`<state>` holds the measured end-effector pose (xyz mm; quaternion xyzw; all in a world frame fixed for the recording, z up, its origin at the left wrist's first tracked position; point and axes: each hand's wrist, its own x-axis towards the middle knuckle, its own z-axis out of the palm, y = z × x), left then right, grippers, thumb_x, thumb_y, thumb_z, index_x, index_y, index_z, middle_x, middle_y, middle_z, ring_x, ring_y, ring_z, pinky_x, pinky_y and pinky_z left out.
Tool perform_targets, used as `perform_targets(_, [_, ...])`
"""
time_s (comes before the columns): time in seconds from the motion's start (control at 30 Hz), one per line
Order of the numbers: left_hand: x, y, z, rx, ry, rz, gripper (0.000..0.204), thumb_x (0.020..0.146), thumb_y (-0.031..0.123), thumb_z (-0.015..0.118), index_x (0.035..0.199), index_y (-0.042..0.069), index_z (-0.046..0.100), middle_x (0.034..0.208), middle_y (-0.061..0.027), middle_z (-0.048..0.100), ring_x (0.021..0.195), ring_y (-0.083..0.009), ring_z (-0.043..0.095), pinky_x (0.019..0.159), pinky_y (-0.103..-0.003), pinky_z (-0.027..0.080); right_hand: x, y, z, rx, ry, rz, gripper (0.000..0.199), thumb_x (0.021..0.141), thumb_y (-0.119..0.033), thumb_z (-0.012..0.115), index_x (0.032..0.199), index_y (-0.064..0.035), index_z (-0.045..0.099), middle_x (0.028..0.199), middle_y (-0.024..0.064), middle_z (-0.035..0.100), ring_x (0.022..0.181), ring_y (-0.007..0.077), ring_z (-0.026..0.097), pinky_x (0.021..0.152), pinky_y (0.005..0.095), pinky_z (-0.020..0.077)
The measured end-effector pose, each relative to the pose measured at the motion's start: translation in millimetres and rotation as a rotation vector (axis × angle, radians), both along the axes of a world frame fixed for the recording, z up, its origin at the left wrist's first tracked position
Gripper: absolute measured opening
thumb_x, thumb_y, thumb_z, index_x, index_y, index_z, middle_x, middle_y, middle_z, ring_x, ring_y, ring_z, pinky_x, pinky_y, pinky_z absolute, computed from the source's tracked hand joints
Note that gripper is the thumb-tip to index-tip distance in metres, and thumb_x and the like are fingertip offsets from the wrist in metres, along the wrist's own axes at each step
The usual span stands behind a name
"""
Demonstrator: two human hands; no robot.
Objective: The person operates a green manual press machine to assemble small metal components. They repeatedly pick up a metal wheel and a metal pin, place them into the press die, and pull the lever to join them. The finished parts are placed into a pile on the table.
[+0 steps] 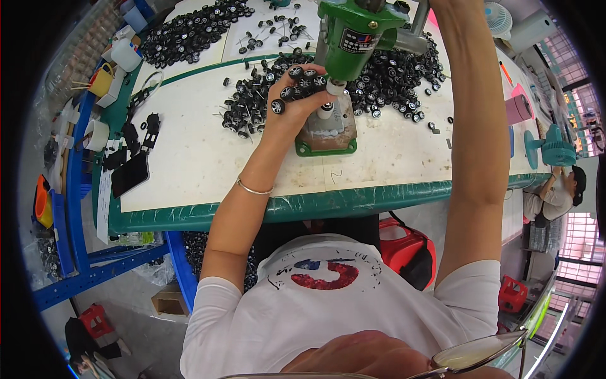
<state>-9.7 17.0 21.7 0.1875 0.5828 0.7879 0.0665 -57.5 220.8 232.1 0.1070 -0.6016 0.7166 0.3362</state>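
Bright, even daylight — soft shadows only. Strong fisheye bending and black vignette at the rim; eyeglasses [480, 354] blur nearest the lens.

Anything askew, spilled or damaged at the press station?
Nothing looks damaged. The green press stands upright on its base. The left hand holds a handful of small black wheels beside the ram. The right hand is out of frame above. Loose wheels lie scattered about the press, unsorted rather than spilled.

Bare white tabletop [189, 158] left of green bench press [353, 38] is passable; heaps of small black toy wheels [391, 82] crowd its far side.
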Motion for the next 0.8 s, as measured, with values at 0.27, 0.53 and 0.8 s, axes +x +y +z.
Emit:
perform_targets(0.27, [-0.6, -0.2, 0.1, -0.051, 0.053, 0.037, 0.035, 0.068, 0.003, 0.078, 0.099, 0.007, 0.064, 0.088, -0.0009, 0.066, 0.079, -0.0079, 0.058, 0.073, -0.024, 0.047, 27.0, -0.9, 0.0, -0.032, 0.089, 0.167, 0.026, 0.092, -0.032, 0.062, 0.077, -0.014, 0.049, 0.057, -0.0109, 0.031, 0.042, -0.0001, 0.023, 0.036, 0.0184, 0.0154])
perform_targets(0.53, [1.1, -2.8, -1.1, -0.097, 0.102, 0.062, 0.034, 0.07, 0.003, 0.078, 0.1, 0.006, 0.063, 0.088, -0.0024, 0.068, 0.079, -0.0083, 0.061, 0.073, -0.024, 0.048, 60.8, -28.3, -7.6, 0.122, 0.389, 0.025, 0.031, 0.093, -0.03, 0.061, 0.072, -0.0149, 0.045, 0.054, -0.0105, 0.027, 0.041, 0.0008, 0.021, 0.035, 0.0189, 0.0146])
perform_targets(0.8, [6.2, 0.0, -1.3, -0.069, 0.085, 0.045, 0.033, 0.072, 0.005, 0.078, 0.101, 0.006, 0.063, 0.088, -0.0022, 0.068, 0.078, -0.007, 0.062, 0.07, -0.022, 0.049, 96.6, -47.1, -27.1, 0.192, 0.626, -0.117, 0.036, 0.097, -0.033, 0.052, 0.07, -0.0146, 0.037, 0.054, -0.0071, 0.025, 0.041, 0.003, 0.017, 0.036, 0.0215, 0.0149])
